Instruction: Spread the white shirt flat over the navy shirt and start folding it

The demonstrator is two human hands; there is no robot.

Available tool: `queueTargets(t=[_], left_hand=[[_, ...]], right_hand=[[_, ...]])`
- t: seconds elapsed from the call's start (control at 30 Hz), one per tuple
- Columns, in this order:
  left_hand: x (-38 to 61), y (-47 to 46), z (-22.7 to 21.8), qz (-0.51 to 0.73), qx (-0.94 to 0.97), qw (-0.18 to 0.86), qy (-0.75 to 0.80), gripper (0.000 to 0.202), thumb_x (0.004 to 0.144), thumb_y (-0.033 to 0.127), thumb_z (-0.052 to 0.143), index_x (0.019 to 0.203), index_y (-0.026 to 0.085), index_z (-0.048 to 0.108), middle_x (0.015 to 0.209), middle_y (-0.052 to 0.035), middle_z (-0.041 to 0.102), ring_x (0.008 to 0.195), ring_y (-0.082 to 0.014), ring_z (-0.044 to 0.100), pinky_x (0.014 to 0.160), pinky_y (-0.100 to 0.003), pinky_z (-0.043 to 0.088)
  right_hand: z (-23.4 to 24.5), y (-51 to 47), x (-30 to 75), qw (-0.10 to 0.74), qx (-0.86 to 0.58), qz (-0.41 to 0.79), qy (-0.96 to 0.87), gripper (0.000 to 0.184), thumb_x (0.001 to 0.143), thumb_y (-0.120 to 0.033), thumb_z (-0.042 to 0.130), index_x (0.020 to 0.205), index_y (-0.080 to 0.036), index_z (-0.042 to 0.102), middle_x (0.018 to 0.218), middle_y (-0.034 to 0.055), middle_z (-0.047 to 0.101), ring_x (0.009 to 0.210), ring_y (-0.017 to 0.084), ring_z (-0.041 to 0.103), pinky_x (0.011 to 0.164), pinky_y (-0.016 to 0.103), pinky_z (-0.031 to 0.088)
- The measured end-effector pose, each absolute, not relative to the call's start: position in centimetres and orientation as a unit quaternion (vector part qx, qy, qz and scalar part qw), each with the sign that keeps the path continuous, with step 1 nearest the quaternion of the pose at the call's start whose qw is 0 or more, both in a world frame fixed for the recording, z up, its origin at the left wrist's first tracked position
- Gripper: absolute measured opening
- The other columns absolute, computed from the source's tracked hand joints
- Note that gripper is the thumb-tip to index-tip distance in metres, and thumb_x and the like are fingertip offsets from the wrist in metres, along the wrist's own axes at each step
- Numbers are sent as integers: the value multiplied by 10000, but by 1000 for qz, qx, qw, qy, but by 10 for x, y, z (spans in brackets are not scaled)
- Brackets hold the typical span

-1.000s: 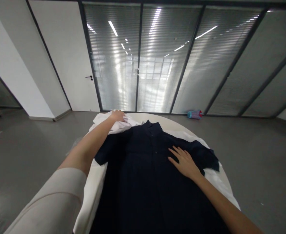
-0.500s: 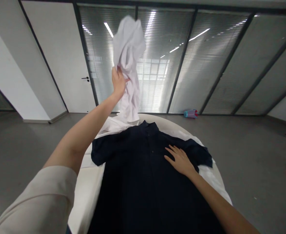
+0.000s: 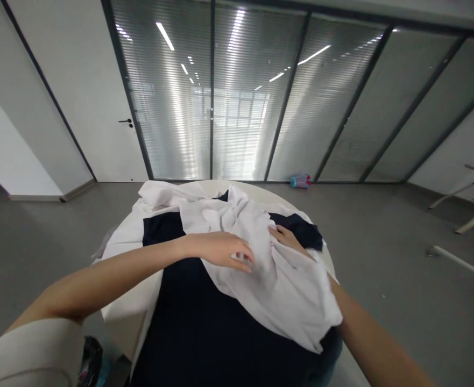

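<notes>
A white garment (image 3: 256, 274) lies bunched and spread across a dark navy short-sleeved shirt (image 3: 196, 328) on a round white table (image 3: 124, 301). My left hand (image 3: 224, 250) hovers over the white garment, its fingers loosely curled and apart, with nothing held. My right hand (image 3: 288, 239) rests at the right part of the garment, near the navy sleeve. White cloth drapes across my right wrist. Folds hide the right fingertips, so I cannot tell whether they grip the cloth. The navy collar is mostly covered.
More white cloth (image 3: 168, 196) lies at the table's far left edge. A blue and red object (image 3: 300, 181) sits on the floor by the glass partition (image 3: 237, 134). Pale furniture legs (image 3: 458, 274) stand at the right. A dark bag-like item (image 3: 91, 357) is low at the left.
The white garment has come down from my raised left hand onto the navy shirt. My left hand has lowered and let go of it. Cloth now covers my right wrist.
</notes>
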State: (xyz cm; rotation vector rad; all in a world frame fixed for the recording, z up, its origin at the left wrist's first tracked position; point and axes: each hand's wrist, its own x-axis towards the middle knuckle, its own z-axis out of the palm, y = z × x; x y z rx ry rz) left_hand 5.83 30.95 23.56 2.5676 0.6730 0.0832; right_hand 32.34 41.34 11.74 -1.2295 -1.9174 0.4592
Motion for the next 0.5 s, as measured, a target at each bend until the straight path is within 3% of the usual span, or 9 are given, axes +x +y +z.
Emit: queueTargets(t=[0.03, 0.1, 0.17, 0.23, 0.3, 0.37, 0.5], left_hand=[[49, 313, 227, 64, 926, 213, 306, 311, 959, 416, 572, 1174, 214, 669, 1154, -70, 692, 999, -215, 665, 841, -301, 488], [31, 324, 210, 113, 898, 151, 397, 410, 927, 434, 610, 1266, 203, 622, 1233, -106, 647, 1098, -264, 625, 938, -363, 467], [16, 329, 193, 113, 891, 119, 424, 627, 820, 503, 724, 1354, 214, 565, 1322, -137, 576, 1211, -326, 553, 1015, -437, 430], [8, 322, 178, 93, 909, 124, 386, 860, 680, 571, 823, 1419, 257, 514, 1418, -149, 486, 1310, -375, 460, 1063, -483, 392], [8, 304, 167, 92, 931, 135, 326, 940, 627, 579, 858, 1445, 293, 492, 1477, -150, 419, 1369, -391, 388, 1095, -498, 361], [14, 284, 158, 103, 944, 138, 280, 882, 668, 549, 849, 1439, 294, 504, 1462, -151, 437, 1364, -379, 393, 1109, -500, 343], [26, 263, 143, 128, 944, 162, 257, 421, 917, 385, 658, 1315, 256, 615, 1272, -110, 616, 1187, -271, 570, 1048, -420, 409]], right_hand=[[117, 411, 322, 424, -494, 271, -709, 352, 834, -534, 635, 785, -185, 637, 652, 0, 657, 593, 160, 618, 515, 265, 499], [118, 406, 320, 429, -507, 320, -676, 464, 723, -665, 650, 730, -213, 548, 564, -40, 548, 518, 147, 522, 457, 256, 411], [122, 404, 317, 446, -520, 352, -637, 502, 655, -693, 666, 694, -236, 461, 533, -64, 462, 497, 135, 458, 456, 255, 357], [129, 405, 316, 464, -526, 315, -640, 471, 673, -660, 651, 682, -245, 430, 557, -53, 454, 534, 147, 459, 496, 271, 368], [137, 407, 317, 483, -527, 233, -659, 417, 692, -609, 641, 668, -243, 444, 609, -22, 485, 629, 177, 492, 581, 302, 412], [142, 411, 320, 498, -523, 162, -672, 377, 708, -574, 626, 653, -238, 464, 664, 8, 516, 723, 204, 510, 681, 335, 438], [143, 416, 323, 507, -515, 154, -674, 339, 767, -557, 556, 704, -228, 505, 729, 28, 549, 741, 209, 526, 732, 355, 453]])
